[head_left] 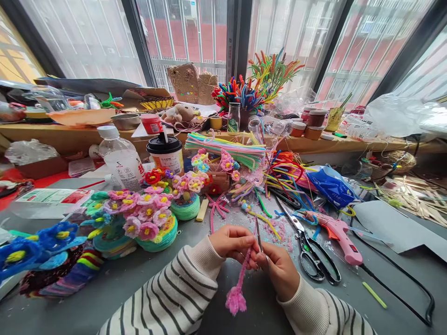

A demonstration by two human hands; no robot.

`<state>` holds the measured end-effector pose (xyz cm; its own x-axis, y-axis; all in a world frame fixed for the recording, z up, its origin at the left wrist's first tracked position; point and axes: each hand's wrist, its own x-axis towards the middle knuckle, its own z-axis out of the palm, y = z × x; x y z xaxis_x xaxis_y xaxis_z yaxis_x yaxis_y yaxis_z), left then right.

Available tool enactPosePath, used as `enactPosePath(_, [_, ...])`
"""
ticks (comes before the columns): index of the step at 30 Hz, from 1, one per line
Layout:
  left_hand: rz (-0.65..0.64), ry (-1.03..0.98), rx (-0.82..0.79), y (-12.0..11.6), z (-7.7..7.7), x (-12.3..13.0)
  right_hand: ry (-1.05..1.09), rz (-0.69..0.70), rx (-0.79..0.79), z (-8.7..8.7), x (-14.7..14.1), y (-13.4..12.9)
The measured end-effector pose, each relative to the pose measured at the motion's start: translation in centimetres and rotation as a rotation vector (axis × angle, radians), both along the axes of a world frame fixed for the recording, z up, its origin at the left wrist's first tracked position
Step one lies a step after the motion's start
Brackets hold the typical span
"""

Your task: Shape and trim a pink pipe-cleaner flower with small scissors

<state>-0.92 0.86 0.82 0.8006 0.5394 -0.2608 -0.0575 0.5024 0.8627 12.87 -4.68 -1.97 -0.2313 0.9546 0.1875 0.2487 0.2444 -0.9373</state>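
Note:
Near the table's front edge, my left hand pinches the stem of a pink pipe cleaner flower, whose fuzzy head hangs downward. Close beside it, my right hand is closed around a pair of small scissors, with the pointed blades sticking up past the fingers. The handles are hidden in the palm. Both hands meet at the stem, and the blades stand right against it. Pink fuzz clippings lie scattered on the table just beyond the hands.
Large black-handled scissors and a pink glue gun with a trailing cord lie at right. Pots of pipe cleaner flowers crowd the left. Behind stand a plastic bottle, a lidded cup and pipe cleaner bundles.

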Motion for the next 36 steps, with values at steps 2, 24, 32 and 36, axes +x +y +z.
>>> enactPosePath(2, [0.011,0.037,0.023,-0.02,0.12,0.02,-0.011,-0.003,-0.004,-0.07,0.03,0.01])
enactPosePath(24, [-0.013,0.009,0.020,0.12,-0.30,0.17,0.108,0.114,0.015,0.79,-0.32,-0.37])
enactPosePath(32, [0.010,0.014,0.024,-0.04,-0.39,0.16,0.048,0.048,0.008,0.12,-0.09,-0.20])
enactPosePath(36, [0.036,0.022,0.034,-0.06,-0.34,0.24,0.009,0.015,0.005,-0.18,-0.03,-0.17])
